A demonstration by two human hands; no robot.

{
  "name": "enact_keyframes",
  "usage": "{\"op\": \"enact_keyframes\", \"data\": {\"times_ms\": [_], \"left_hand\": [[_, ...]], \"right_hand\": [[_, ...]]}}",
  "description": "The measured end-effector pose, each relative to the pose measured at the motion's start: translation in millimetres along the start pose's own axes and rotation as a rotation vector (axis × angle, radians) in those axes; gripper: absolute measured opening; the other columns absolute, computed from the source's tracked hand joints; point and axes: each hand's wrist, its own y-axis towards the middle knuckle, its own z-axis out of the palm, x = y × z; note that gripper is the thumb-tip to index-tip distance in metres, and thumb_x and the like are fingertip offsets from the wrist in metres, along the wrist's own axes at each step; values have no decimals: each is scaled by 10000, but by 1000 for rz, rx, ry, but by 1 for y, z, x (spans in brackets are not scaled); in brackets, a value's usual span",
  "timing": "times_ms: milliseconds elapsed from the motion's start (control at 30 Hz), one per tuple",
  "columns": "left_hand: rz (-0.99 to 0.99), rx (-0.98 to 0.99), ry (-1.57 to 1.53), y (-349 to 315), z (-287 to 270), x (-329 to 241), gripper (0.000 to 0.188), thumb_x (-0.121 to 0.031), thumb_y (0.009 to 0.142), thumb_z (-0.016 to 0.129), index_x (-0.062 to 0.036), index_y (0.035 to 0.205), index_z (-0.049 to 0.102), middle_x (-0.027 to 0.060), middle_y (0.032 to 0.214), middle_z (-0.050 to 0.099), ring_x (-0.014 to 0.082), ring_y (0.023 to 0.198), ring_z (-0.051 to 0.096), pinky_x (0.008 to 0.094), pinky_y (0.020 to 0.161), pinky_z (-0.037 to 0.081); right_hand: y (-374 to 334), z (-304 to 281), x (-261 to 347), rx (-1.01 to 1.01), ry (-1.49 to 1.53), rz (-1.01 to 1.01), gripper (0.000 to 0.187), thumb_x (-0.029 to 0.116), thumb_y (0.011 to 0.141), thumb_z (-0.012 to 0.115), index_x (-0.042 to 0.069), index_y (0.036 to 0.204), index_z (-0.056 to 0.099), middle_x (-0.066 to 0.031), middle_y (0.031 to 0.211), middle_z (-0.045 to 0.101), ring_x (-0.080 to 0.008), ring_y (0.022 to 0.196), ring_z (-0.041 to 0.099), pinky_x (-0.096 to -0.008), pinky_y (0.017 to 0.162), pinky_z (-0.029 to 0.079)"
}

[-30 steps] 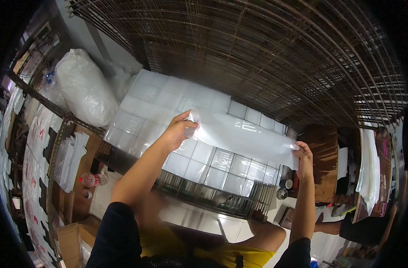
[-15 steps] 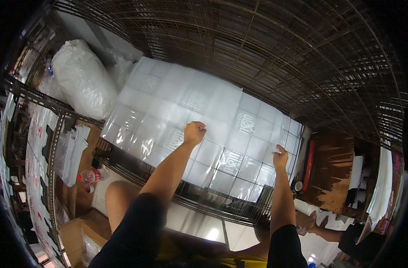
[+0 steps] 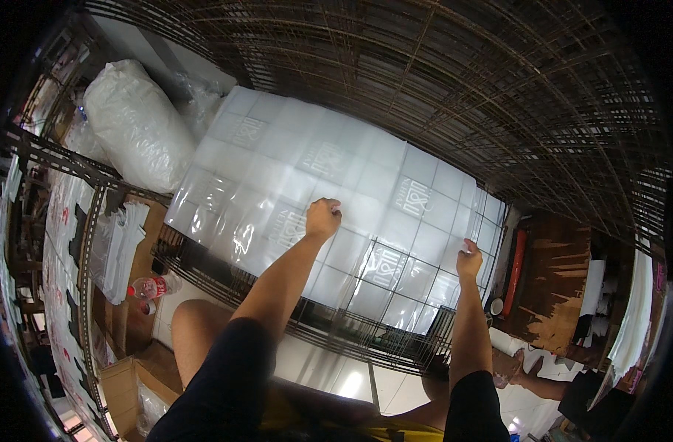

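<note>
Several translucent plastic sheets [image 3: 266, 173] with white printed emblems lie side by side and partly overlapping on a wire grid rack [image 3: 395, 291]. My left hand [image 3: 323, 219] is closed in a pinch over the middle of the rack, at a printed plastic sheet [image 3: 395, 228]. Farther right, my right hand [image 3: 468, 261] pinches near the right side of the same sheet. Its edges are hard to make out against the clear layers beneath, and the fingertips are partly hidden.
Stacked wire racks [image 3: 403, 66] lean over the far side. A stuffed white plastic bag [image 3: 134, 125] stands at left, above a bottle [image 3: 151, 286] and a cardboard box [image 3: 123, 387]. A worn wooden board [image 3: 550, 283] is at right, near another person's bare foot [image 3: 507, 366].
Both hands have shifted slightly to the right, still pinched. The view has moved a little, and the emblems on the sheets look clearer.
</note>
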Motion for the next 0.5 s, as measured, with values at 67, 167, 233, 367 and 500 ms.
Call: {"op": "enact_keyframes", "data": {"times_ms": [67,167,233,367,500], "left_hand": [[4,-8,-5,-2,-1,-2,173,-49,699,627,-48,865,674,158,806,650,292,764,635,377,733,515],[-46,75,8,-1,-2,1,262,-62,701,641,-53,962,646,155,919,624,308,862,612,379,789,498],[50,-76,40,-10,-3,-1,324,-90,706,652,-62,1026,609,146,995,582,321,920,572,392,808,478],[273,-161,190,-59,-12,-18,405,-177,709,691,-78,1075,549,131,1031,525,305,949,528,397,793,448],[532,88,218,-135,-9,-14,433,-325,746,655,-98,1097,542,106,1059,517,294,954,502,419,784,401]], "right_hand": [[1,1,-3,-14,-15,8,373,-39,693,565,42,1052,628,-194,960,648,-297,885,642,-344,763,502],[0,3,0,-10,-22,61,362,-34,706,579,50,1055,627,-196,950,648,-279,825,652,-337,739,505],[-2,5,3,-11,0,71,353,-30,716,586,54,1056,628,-193,948,648,-264,787,657,-333,723,506],[-4,5,2,-33,-1,49,344,-33,724,589,48,1056,628,-182,966,647,-242,779,657,-324,715,505],[1,15,-22,-74,5,-54,343,-49,719,588,28,1052,624,-168,983,647,-233,827,650,-314,734,504]]}}
